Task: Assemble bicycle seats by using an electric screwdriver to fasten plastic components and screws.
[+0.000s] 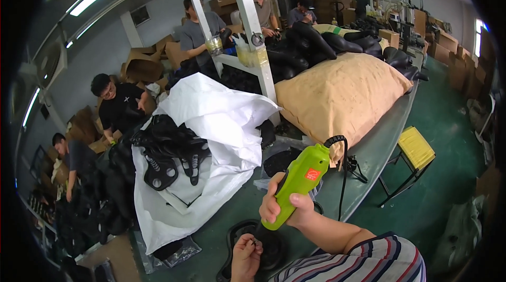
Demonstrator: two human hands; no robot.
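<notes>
My right hand (302, 212) is wrapped round a lime-green electric screwdriver (301, 182) with a black cord (344, 176) at its top end. The tool tilts, its lower end pointing down and left toward my left hand. The fingers of my left hand (246, 254) pinch together just below that end; whatever they hold is too small to make out. Beneath both hands a black moulded part (231, 242) with a rounded outline lies on the green table (211, 224). My left hand covers some of it.
On the left, a white sack (211, 113) lies spread with black parts (161, 171) on it. A big brown paper sack (337, 92) sits at the far right, black padded pieces (316, 40) behind it. A metal post (253, 29) rises beyond. Right of the table stands a yellow-topped stool (416, 146). Several people work further off.
</notes>
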